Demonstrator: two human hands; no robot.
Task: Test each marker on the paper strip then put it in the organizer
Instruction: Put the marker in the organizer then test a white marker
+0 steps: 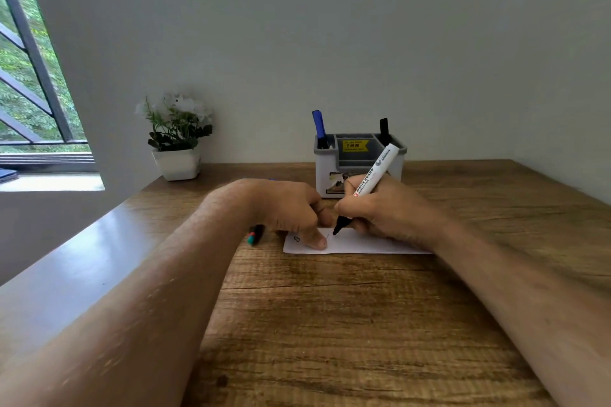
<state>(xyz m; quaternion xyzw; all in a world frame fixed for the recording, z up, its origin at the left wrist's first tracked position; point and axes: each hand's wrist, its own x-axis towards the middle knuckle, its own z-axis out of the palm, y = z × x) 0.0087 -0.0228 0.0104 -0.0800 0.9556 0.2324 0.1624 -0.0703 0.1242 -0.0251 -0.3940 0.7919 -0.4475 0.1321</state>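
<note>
My right hand (386, 208) grips a white whiteboard marker (370, 182) with a black uncapped tip, the tip touching the white paper strip (360, 244) on the wooden desk. My left hand (291, 208) has curled fingers, its thumb pressing down on the strip's left part next to small drawn marks. Whether it also holds a cap is hidden. A dark marker end with teal and red (254, 235) lies under my left hand. The grey and white organizer (360, 162) stands behind my hands, holding a blue marker (319, 127) on its left and a black marker (384, 130) on its right.
A white pot with a white-flowered plant (177, 139) stands at the back left of the desk (330, 324). The wall runs right behind the organizer. A window with dark bars (29, 76) is at the far left.
</note>
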